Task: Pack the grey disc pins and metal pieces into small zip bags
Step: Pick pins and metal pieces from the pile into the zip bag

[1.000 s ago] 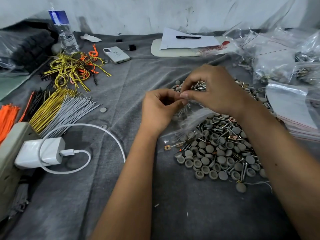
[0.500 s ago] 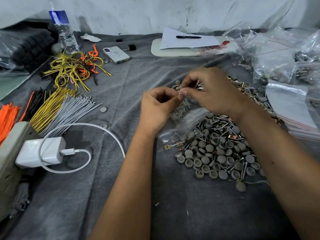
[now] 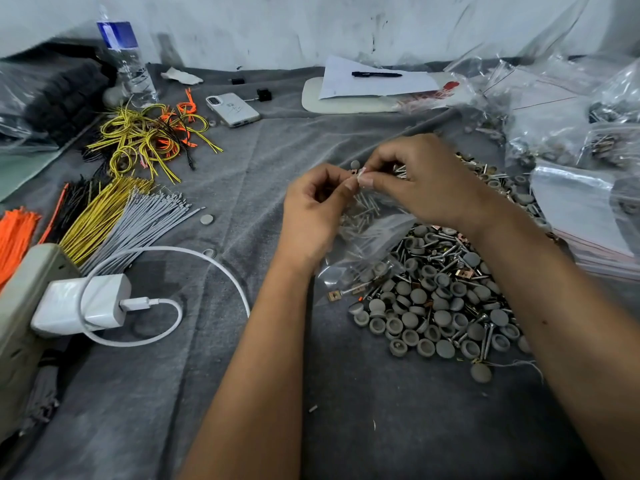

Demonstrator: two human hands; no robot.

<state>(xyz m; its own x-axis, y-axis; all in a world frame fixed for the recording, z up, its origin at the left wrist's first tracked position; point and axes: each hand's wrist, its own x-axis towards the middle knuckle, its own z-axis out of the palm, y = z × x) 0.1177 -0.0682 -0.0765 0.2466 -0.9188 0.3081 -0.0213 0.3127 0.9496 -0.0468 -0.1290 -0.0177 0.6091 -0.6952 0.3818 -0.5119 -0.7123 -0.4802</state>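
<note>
- Right now the left hand (image 3: 313,211) and the right hand (image 3: 420,183) both pinch the top edge of a small clear zip bag (image 3: 370,233) with bent fingers.
- Its top is up at the fingertips, and its long side hangs down toward the person.
- Thin metal pieces (image 3: 360,211) sit inside, pointing many ways.
- Under it, the pile of grey disc pins (image 3: 436,306) lies on the grey cloth (image 3: 207,393).

A grey cloth-covered table (image 3: 398,427) bears a pile of grey disc pins (image 3: 436,306), wire bundles (image 3: 104,216), a phone (image 3: 232,109) and a charger (image 3: 86,303).
</note>
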